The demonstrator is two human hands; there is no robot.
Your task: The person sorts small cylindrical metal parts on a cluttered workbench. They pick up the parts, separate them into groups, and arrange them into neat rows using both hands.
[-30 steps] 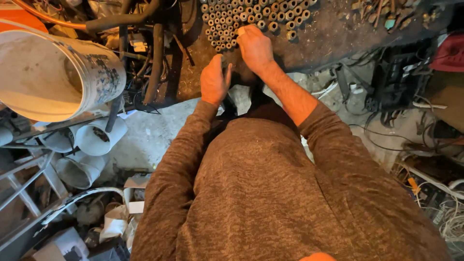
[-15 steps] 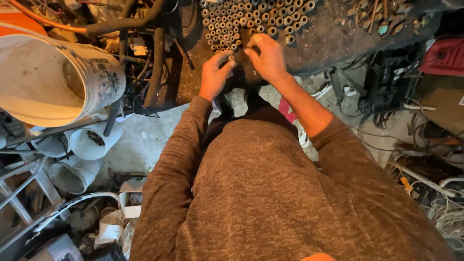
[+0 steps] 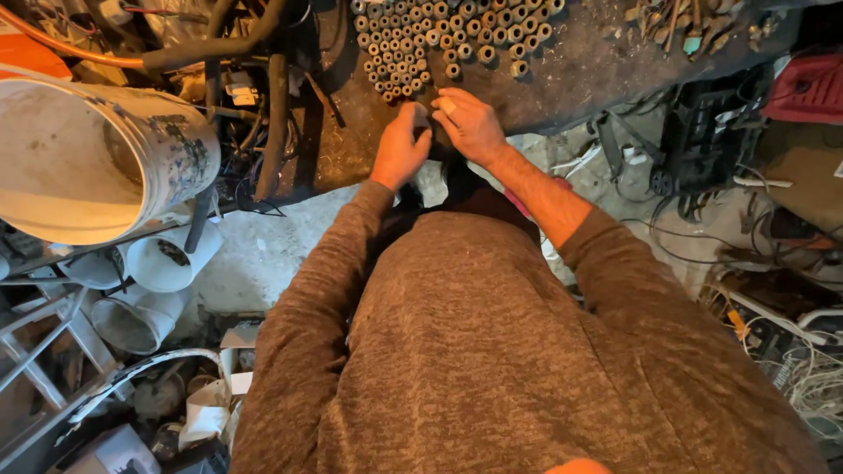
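Many short rusty-brown metal tube pieces (image 3: 439,39) standing upright and packed close together on the far part of the dark, dirty metal worktop (image 3: 580,79), open ends up, forming an uneven cluster with a loose row along its right edge. Both hands at the near edge of this cluster, just beside its nearest pieces. Left hand (image 3: 399,151) with fingers (image 3: 414,118) bent inward around something small between the two hands; not possible to tell what it is or how tight the hold is, because the backs of the hands hide it. Right hand (image 3: 471,125) touching the left one, fingers curled down too, with a pale tape or bandage on one finger; also cannot tell if anything is gripped. Judging from the layout, a large part of the arranging seems done already, since most pieces stand in order; bare worktop remaining to the right of the cluster, and some loose small metal scraps (image 3: 676,22) lying far right, well apart from the hands. At the left, a big white plastic bucket (image 3: 97,158) lying on its side, with dark rubber hoses (image 3: 263,96) near it. Brown knitted sleeves in the near part of the view.
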